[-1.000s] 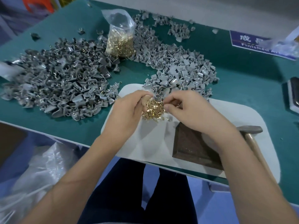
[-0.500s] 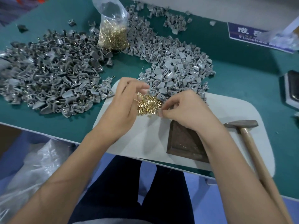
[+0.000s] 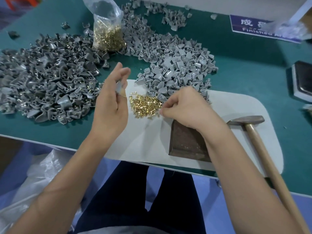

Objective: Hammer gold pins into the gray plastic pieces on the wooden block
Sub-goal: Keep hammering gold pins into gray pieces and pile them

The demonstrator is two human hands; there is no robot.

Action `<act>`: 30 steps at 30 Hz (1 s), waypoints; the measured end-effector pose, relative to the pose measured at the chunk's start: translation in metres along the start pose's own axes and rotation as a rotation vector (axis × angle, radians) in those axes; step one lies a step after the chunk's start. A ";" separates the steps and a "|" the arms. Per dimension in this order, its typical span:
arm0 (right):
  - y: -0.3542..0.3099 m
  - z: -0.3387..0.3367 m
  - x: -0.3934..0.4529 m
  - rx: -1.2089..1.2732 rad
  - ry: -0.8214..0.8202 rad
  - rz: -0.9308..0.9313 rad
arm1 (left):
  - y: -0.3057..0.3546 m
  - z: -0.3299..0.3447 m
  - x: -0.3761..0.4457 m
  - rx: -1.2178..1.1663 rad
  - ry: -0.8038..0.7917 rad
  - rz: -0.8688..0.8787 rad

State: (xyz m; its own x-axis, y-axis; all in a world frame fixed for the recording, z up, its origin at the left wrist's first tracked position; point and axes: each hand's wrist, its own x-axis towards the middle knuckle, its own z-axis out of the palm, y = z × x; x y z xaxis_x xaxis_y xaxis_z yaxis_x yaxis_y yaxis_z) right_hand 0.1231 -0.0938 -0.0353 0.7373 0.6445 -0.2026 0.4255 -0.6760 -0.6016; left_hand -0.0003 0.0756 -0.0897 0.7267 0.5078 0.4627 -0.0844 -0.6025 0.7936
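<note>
Left hand is raised, palm turned up, w/ a gray plastic piece pinched betw. thumb and finger; other fingers straight, blurred. Right hand rests at the right edge of the loose gold pins; its fingers are curled w/ tips pinched together at the heap. Whether a pin is actually held: cannot tell, too small.

Locations: loose pins lie on the white mat, centre of the scene. Wooden block sits on the mat, near side, partly under the right wrist; nothing on it. Hammer lies to the right of the block, head on the mat, untouched. Unpinned gray stock is heaped far side of the mat. Darker pile at left shows gold glints, prob. finished pcs. Bag of pins stands far, betw. the two piles.

Handling, as judged:
- Pins: tiny, light, rigid metal, smooth; likely to slip or scatter. Take one by the shank, head free.
- Gray pcs: light, stiff moulded plastic, curved shell w/ socket. Hold by the outer edges, socket clear; could crack under an off-centre blow.
- Hammer: heavy head; grip well down the handle, light taps.
- Block: solid, heavy enough to stay put.
</note>
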 end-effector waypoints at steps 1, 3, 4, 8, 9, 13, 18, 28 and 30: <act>0.001 0.001 -0.001 0.027 0.030 -0.010 | 0.001 0.001 0.001 -0.034 0.000 -0.008; 0.004 0.001 -0.002 0.098 0.114 -0.030 | 0.004 0.003 0.001 -0.132 -0.030 -0.015; 0.003 0.001 -0.003 0.133 0.152 -0.038 | 0.005 0.004 0.000 -0.166 -0.052 -0.007; -0.002 -0.001 -0.006 0.225 0.337 -0.120 | 0.013 0.003 -0.002 -0.081 -0.109 0.035; -0.003 -0.004 -0.008 0.285 0.402 -0.152 | 0.016 0.002 -0.001 -0.013 -0.118 0.074; 0.010 -0.013 -0.034 0.582 0.538 -0.215 | 0.043 0.002 -0.009 0.062 -0.201 0.199; 0.036 -0.004 -0.081 0.652 0.630 -0.132 | 0.082 0.016 -0.015 -0.046 -0.268 0.166; 0.058 -0.011 -0.139 0.550 0.767 -0.096 | 0.115 0.055 -0.028 0.104 -0.595 0.117; 0.067 -0.009 -0.144 0.541 0.762 -0.063 | 0.118 0.059 -0.030 0.124 -0.609 0.089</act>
State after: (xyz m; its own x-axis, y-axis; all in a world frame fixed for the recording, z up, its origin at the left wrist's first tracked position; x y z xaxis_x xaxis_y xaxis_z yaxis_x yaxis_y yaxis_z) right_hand 0.0499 -0.2347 -0.0395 0.9477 0.1371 0.2882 0.3155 -0.2663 -0.9108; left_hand 0.0082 -0.0467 -0.0335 0.9815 0.0324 0.1885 -0.1097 -0.7118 0.6938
